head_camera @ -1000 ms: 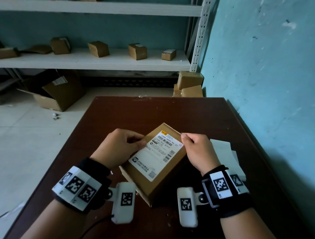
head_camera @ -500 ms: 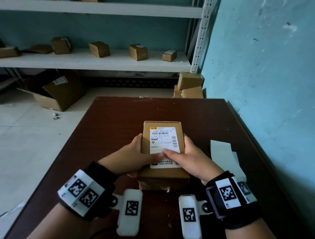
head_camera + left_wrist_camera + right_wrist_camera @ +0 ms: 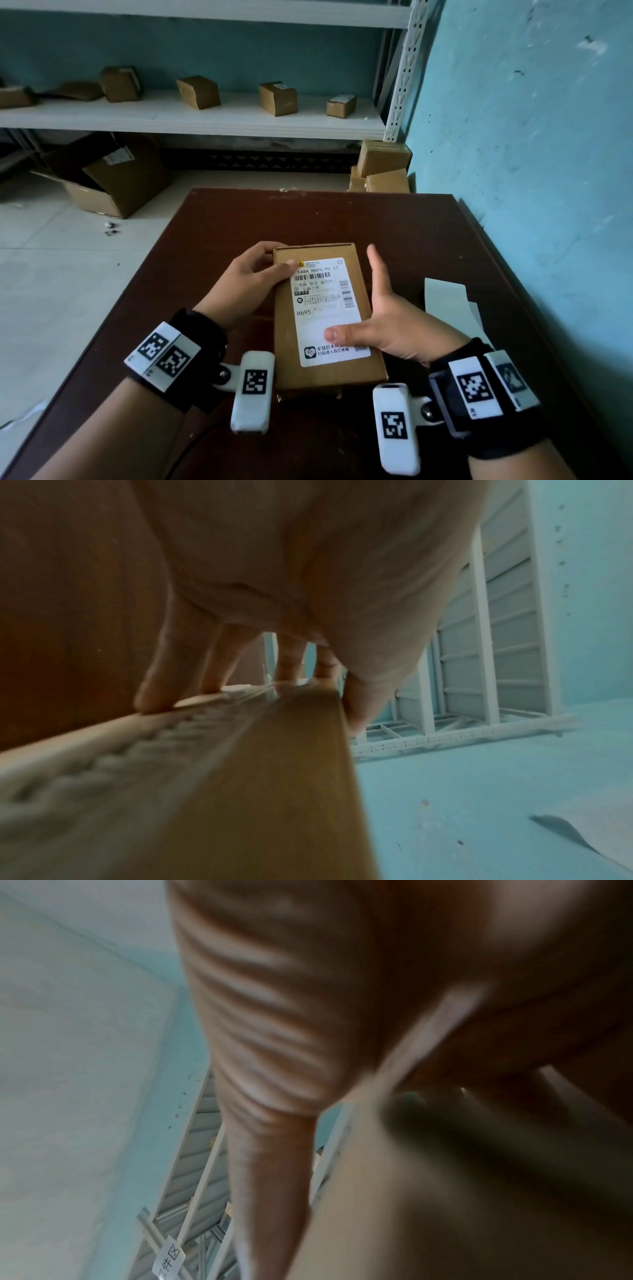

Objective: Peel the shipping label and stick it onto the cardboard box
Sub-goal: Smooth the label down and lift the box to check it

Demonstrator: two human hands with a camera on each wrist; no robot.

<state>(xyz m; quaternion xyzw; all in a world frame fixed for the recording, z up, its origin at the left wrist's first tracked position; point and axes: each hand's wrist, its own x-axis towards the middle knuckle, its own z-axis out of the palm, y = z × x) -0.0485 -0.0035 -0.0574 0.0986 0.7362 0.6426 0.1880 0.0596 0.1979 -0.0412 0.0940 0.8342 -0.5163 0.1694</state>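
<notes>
Since half a second ago the cardboard box (image 3: 325, 318) has come nearer the person and both hands have shifted from the label's lower middle to opposite ends. Seen from the head camera, the box is held above the dark brown counter (image 3: 411, 233), its shipping label (image 3: 329, 308) stuck flat on the top face. The left hand (image 3: 246, 284) grips the box's far left corner, thumb laid on the label's top corner and fingers wrapped behind the edge. The right hand (image 3: 387, 318) is spread wide, thumb pressing the label's lower part, straight fingers along the box's right side. White backing sheets (image 3: 448, 301) lie on the counter to the right, near the blue wall (image 3: 531, 171). From the left wrist, the left hand (image 3: 308, 588) has fingers (image 3: 219, 658) down on the blurred box (image 3: 240, 791). From the right wrist, the picture is heavily blurred; only the right hand (image 3: 274, 1042) against a tan surface can be made out.
</notes>
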